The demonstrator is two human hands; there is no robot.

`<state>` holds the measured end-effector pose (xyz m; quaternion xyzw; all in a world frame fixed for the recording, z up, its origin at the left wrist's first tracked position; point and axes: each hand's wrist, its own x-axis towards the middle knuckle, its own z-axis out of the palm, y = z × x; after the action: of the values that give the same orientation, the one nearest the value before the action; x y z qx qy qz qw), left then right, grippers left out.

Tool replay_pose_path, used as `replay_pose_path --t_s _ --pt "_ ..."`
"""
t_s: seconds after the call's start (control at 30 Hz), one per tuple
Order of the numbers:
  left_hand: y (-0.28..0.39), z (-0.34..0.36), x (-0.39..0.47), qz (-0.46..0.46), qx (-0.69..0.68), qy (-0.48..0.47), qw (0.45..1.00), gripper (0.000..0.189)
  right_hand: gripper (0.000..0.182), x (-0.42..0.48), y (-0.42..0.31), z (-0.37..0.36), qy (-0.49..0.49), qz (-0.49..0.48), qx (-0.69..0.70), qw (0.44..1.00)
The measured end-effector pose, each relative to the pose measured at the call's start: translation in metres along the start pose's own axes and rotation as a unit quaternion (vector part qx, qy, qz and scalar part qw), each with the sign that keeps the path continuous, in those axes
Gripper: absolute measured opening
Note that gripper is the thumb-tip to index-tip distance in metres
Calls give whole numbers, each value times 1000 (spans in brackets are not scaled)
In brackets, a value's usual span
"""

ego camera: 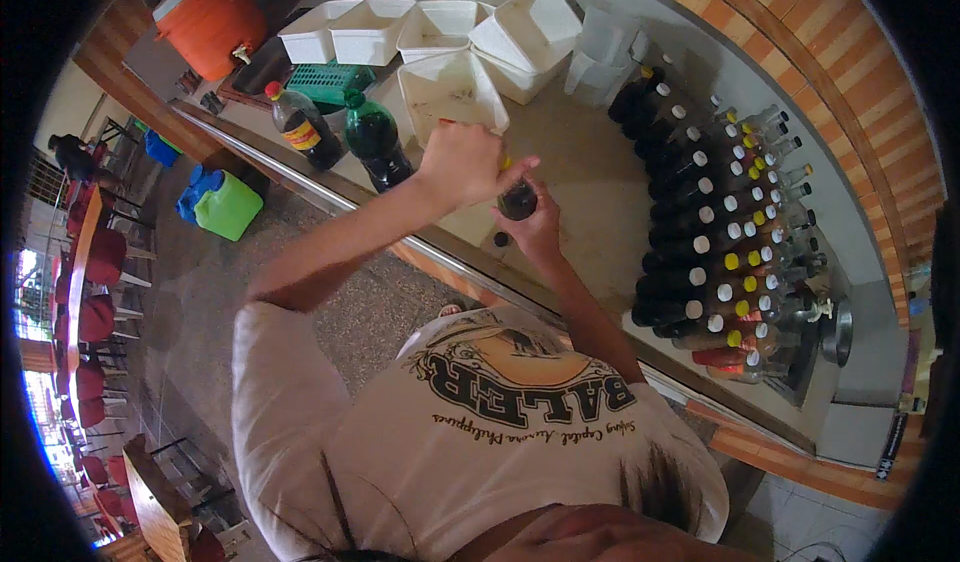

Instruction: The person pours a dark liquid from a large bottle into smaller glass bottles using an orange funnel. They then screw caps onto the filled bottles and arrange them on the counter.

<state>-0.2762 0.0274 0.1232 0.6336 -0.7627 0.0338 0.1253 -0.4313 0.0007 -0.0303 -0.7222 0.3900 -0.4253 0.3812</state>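
My right hand [536,224] is wrapped around a small bottle [517,200] with dark contents, held above the counter. Over its top, my left hand [466,163] is curled with a yellow cap [505,163] partly showing at its edge. The left fingers hide most of the bottle's neck, so how the cap sits there is unclear. A small dark round cap [501,239] lies on the counter [581,262] beside my right hand. Left of my hands stand a green plastic bottle [373,135] and a red-capped clear bottle [304,128], both with dark liquid.
Rows of capped bottles [701,217] fill the counter's right side. White plastic tubs [452,85] and a green basket [330,81] sit at the back. An orange drink cooler [211,21] stands back left. The metal-trimmed counter edge [330,202] runs before me.
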Motion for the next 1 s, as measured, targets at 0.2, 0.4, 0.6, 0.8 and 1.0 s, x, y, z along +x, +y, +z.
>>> replay_pose_path --t_s 0.2,0.4,0.6,0.8,1.0 --pt "-48 68 -8 -40 -585 22 810 54 69 10 39 60 -42 -22 31 998" --pt "-80 117 -14 39 -689 53 722 41 81 21 77 82 4 42 6 999" --pt "-89 124 -26 -38 -483 97 869 43 87 20 106 116 14 40 94 995" --pt "-98 128 -25 -80 -430 172 882 43 85 37 122 141 -42 12 193 980" --pt "-96 111 -22 -144 -359 253 887 44 89 39 119 149 -36 23 154 987"
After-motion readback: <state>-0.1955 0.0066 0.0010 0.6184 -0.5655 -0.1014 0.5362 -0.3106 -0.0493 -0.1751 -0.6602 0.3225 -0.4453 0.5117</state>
